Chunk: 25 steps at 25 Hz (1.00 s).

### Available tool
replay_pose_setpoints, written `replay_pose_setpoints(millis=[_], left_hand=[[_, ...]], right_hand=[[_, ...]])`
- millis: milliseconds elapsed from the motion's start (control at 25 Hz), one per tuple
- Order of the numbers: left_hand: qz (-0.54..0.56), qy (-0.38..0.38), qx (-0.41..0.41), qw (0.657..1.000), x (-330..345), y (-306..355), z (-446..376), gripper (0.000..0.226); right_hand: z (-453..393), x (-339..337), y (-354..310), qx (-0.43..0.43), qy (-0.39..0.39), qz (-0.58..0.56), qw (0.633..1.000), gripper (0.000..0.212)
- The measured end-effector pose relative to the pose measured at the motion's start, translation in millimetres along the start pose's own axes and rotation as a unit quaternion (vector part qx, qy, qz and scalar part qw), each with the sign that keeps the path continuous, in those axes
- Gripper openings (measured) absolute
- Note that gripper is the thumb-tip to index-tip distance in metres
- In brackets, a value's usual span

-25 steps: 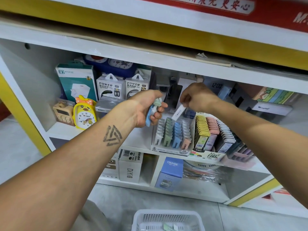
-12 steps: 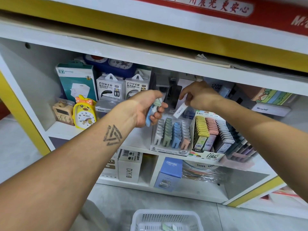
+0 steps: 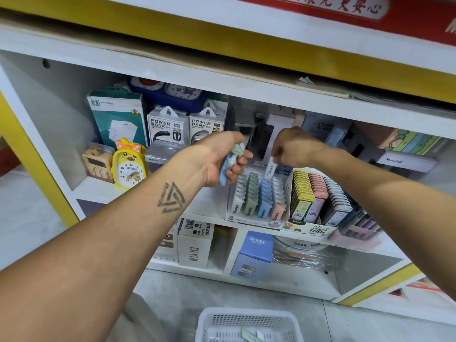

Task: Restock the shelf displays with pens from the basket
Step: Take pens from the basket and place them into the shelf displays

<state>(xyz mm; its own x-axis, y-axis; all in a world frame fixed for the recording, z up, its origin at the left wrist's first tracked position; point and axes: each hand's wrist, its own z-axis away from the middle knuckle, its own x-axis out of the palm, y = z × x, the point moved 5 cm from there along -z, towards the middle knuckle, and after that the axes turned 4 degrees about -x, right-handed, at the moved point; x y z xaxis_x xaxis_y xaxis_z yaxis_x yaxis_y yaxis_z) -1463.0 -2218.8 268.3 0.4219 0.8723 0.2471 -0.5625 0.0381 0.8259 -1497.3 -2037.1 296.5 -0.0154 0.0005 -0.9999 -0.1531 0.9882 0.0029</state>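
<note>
Above the display tray [image 3: 256, 215] | right hand [image 3: 293, 146] pinches a white case [image 3: 270, 167], tipped toward a back row slot | left hand [image 3: 222, 159] clutches spare cases [image 3: 230, 161], kept close as supply | basket [image 3: 246, 324] on floor below, a few left.

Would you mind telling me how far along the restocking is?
Midway. The display tray already shows four filled colour rows. The right hand lowers a white case over it; the left hand holds spare cases. A few remain in the basket.
</note>
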Motion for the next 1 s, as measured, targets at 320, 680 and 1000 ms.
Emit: replay_pose_setpoints(millis=[320,680,1000], left_hand=[[-0.012,0.001,0.003,1.000,1.2,-0.7,-1.2,0.030],[-0.020,-0.005,0.002,1.000,4.5,-1.3,-1.4,0.029],[-0.022,-0.005,0.004,1.000,6.8,-1.3,-1.8,0.029]], right_hand=[[4.9,12.7,-18.1,-0.060,-0.062,0.187,0.978,0.015],[7.4,16.3,-20.3,-0.063,-0.066,0.205,0.975,0.017],[8.2,16.7,-16.8,-0.066,-0.058,0.193,0.977,0.017]])
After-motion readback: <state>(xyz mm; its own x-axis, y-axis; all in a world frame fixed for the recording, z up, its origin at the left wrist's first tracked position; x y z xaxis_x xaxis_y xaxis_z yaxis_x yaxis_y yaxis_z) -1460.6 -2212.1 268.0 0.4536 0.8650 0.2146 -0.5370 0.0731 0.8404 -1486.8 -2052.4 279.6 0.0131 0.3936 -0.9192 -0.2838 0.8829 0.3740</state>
